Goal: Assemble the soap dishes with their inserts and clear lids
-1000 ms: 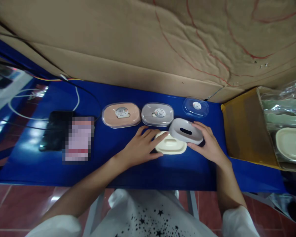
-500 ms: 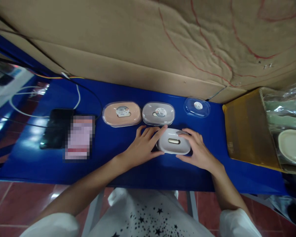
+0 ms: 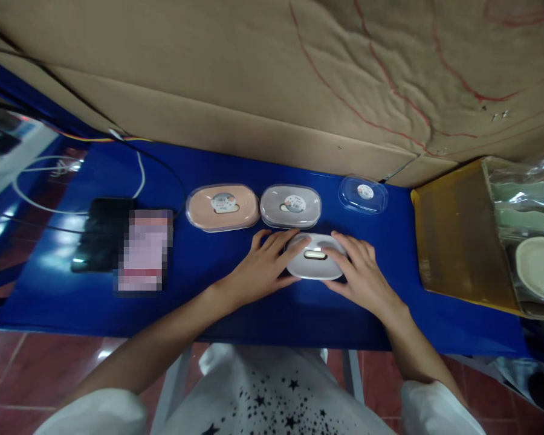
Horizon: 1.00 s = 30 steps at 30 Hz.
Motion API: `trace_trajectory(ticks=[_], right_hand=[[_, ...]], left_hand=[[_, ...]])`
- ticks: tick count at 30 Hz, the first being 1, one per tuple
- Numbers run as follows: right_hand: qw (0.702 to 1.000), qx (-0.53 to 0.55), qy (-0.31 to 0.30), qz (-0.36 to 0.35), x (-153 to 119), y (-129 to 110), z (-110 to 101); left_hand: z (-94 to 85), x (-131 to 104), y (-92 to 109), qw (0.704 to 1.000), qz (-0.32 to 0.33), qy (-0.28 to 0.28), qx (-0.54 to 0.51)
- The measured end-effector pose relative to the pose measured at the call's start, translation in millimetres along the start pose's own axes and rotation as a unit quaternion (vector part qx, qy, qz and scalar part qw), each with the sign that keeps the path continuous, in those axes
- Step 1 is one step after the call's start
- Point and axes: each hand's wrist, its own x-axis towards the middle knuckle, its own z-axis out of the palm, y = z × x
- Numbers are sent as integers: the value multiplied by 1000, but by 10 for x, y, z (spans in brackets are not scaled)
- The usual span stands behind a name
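Observation:
On the blue table, a pale grey oval container (image 3: 316, 272) with a small slot in its middle lies between my hands. My left hand (image 3: 260, 266) grips its left end, a finger over the top edge and the thumb at the near side. Around the right end curls my right hand (image 3: 365, 275), one finger on top near the slot. Just behind stand a peach oval container (image 3: 199, 208) and another grey one (image 3: 272, 208), both under clear lids with round stickers. A loose clear lid (image 3: 376, 202) with a sticker lies farther back, right.
A cardboard box (image 3: 457, 229) with green and cream plastic pieces in it stands at the right. To the left lie a phone with a blurred screen (image 3: 145, 251), a black device (image 3: 100, 232) and cables (image 3: 142, 175). A cardboard wall (image 3: 208, 84) closes off the back.
My right hand has shifted slightly left, with its finger now farther over the container's top. My left finger also reaches farther onto the top. The container has moved a little left in view.

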Motion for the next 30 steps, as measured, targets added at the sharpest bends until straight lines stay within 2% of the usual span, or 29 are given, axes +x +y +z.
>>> trace_trajectory(ticks=[4,8,17,23,30], right_hand=[[1000,25,-7,8,-5,37,43],[998,58,-1,19,-10,68,60],[997,67,25,15,19,63,118],[996,83,23,14,19,107,131],[990,135,33,20,33,108,110]], left_hand=[[-7,3,3,1000,1,-1,3],[-29,2,23,1000,2,21,-16],[-54,9,19,999,9,29,-25],[-84,14,24,996,2,52,-76],[-98,15,16,995,-4,37,-90]])
